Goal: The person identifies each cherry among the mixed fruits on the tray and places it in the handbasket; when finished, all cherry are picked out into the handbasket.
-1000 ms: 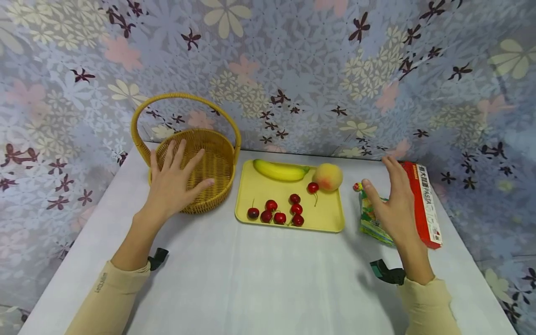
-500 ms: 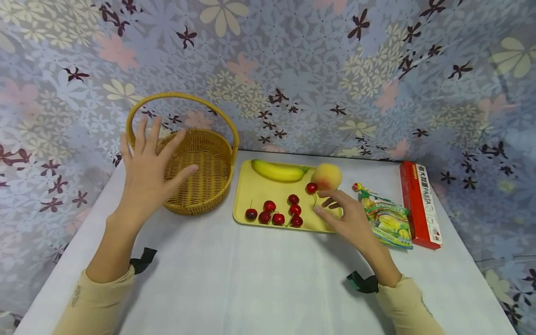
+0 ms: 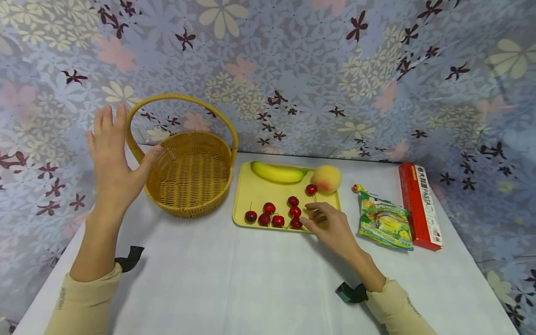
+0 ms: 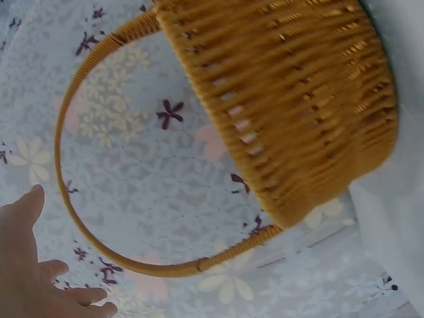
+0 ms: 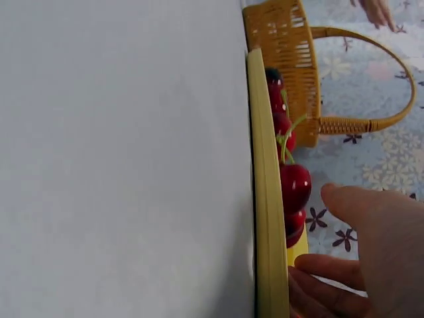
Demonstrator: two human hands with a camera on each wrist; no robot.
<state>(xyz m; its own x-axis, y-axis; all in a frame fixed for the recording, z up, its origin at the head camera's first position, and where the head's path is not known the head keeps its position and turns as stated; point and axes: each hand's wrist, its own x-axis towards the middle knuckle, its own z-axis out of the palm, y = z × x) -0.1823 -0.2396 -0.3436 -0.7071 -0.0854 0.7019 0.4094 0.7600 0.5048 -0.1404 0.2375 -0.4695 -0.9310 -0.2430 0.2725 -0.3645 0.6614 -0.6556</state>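
My left hand is raised beside the wicker basket, its fingers straight and holding nothing. The basket has a tall arched handle and a bare woven inside. Over the right front part of the yellow tray, my right hand hovers with thumb and fingers parted. Its thumb tip is close to the rightmost column of red cherries; whether it touches one I cannot tell. In the right wrist view, a cherry shows just beside the thumb. A banana and a peach lie along the tray's back.
More cherries lie at the tray's front left, some with stems. Right of the tray are a green snack bag, a lollipop and a red pasta box. A floral cloth hangs behind the white table.
My left hand has moved left, away from over the basket. My right hand has come left from above the snack bag to the cherries on the tray.
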